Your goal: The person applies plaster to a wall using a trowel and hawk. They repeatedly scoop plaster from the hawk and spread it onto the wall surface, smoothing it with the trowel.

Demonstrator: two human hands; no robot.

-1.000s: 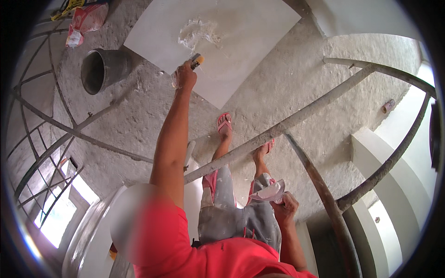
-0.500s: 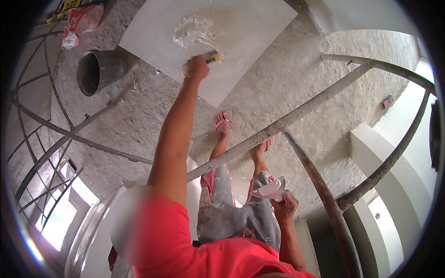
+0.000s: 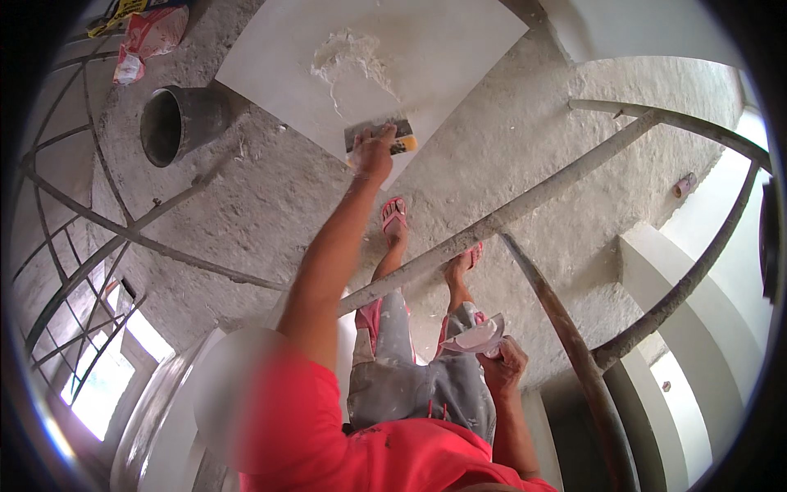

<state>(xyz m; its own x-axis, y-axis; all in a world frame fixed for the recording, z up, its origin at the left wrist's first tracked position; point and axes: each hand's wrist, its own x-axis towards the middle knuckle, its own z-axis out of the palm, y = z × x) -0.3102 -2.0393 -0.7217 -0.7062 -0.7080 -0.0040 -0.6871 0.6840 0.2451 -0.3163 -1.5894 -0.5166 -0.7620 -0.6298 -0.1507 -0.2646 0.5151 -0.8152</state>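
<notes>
My left hand (image 3: pixel 375 153) is closed on a wide scraper (image 3: pixel 400 131) with a grey blade and a yellow-and-black edge. Its blade lies against a large white board (image 3: pixel 459 57), close to the corner nearest me. On the board, beyond the scraper, sits a rough patch of white putty (image 3: pixel 348 53), with a smoothed strip leading from it toward the blade. Low on the right, in front of my thigh, my right hand (image 3: pixel 504 366) grips a putty knife (image 3: pixel 478 334) whose broad blade carries white putty. That knife's handle is mostly hidden in my fingers.
Between me and the rough floor (image 3: pixel 525 156) runs a metal rail (image 3: pixel 492 223), with a rusty bar (image 3: pixel 553 299) joined on the right. A dark bucket (image 3: pixel 193 123) lies tipped left of the board. Farther left are a red-and-white bag (image 3: pixel 152 41) and a curved metal grille (image 3: pixel 82 217).
My left hand has drawn the scraper toward me and slightly right, down to the board's near corner. A smoothed strip now shows behind it. My right hand holds still.
</notes>
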